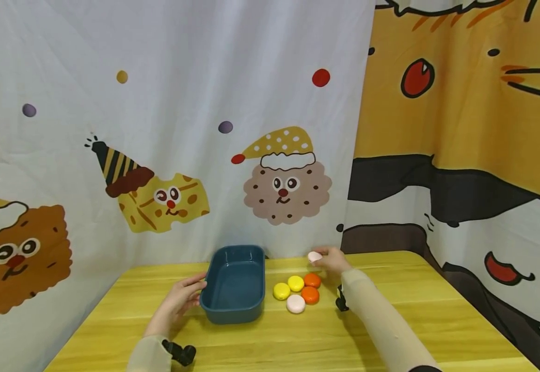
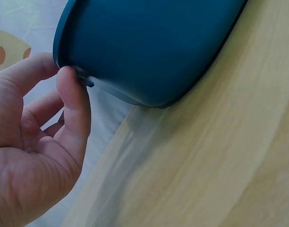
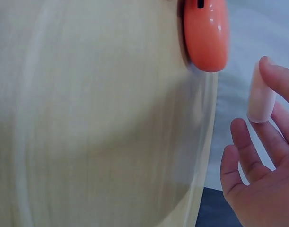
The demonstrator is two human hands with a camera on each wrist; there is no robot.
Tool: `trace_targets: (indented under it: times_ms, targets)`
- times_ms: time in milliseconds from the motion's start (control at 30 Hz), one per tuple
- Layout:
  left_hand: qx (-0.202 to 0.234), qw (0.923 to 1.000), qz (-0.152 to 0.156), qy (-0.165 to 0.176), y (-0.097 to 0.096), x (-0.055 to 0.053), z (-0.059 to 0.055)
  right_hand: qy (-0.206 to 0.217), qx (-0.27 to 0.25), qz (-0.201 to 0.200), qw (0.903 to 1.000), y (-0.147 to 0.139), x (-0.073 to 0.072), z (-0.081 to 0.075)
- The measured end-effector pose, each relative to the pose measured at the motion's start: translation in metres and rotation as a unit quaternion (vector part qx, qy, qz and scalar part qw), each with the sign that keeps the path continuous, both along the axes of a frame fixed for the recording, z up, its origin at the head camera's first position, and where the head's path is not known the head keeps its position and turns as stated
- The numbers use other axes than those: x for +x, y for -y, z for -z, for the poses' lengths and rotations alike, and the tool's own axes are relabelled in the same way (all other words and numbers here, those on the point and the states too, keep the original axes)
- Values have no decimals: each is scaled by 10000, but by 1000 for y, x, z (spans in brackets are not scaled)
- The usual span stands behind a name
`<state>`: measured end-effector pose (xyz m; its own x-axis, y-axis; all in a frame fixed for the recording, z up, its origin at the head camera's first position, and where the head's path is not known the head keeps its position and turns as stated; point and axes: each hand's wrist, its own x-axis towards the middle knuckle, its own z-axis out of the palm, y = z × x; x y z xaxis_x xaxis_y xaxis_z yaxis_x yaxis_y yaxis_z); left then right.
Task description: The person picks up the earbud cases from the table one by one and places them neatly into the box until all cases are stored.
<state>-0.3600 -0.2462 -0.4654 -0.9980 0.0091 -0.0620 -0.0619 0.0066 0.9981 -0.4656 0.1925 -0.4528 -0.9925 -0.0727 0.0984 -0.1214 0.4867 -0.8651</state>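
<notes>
My left hand [image 1: 183, 298] pinches the rim of a dark blue rectangular tub [image 1: 233, 316] at its left side. In the left wrist view, the thumb [image 2: 72, 90] bends under the tub's lip, with the index finger against its outer side. My right hand [image 1: 333, 260] holds a pale pink rounded disc [image 1: 315, 257] between thumb and fingers, raised near the table's far edge. The right wrist view shows this disc [image 3: 261, 94] edge-on. Just in front of that hand lie two orange discs [image 1: 310, 295], two yellow discs [image 1: 281, 291] and another pale pink disc [image 1: 296, 304].
Both hands work over a yellow wood-grain table [image 1: 279, 346]. Behind it hangs a white curtain [image 1: 270, 51] printed with cartoon foods. Another cartoon cloth [image 1: 460, 124] hangs on the right. The loose discs lie close to the tub's right side.
</notes>
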Motion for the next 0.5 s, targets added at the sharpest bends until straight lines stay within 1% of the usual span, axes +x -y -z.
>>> trace_targets:
  times_ms: [100, 200, 333, 433, 500]
  targets:
    - [27, 10000, -7, 43, 1, 0, 0, -121, 129, -73, 9998, 1, 3, -4]
    - [38, 10000, -32, 87, 2, 0, -1, -179, 99, -210, 9996, 2, 5, -7]
    - [28, 10000, 22, 69, 2, 1, -2, -316, 145, -290, 9990, 3, 6, -10]
    - [12, 10000, 47, 37, 1, 1, -2, -473, 203, -335, 9981, 4, 6, -13]
    - [37, 10000, 30, 32, 1, 1, -1, -503, 191, -338, 9980, 4, 7, -15]
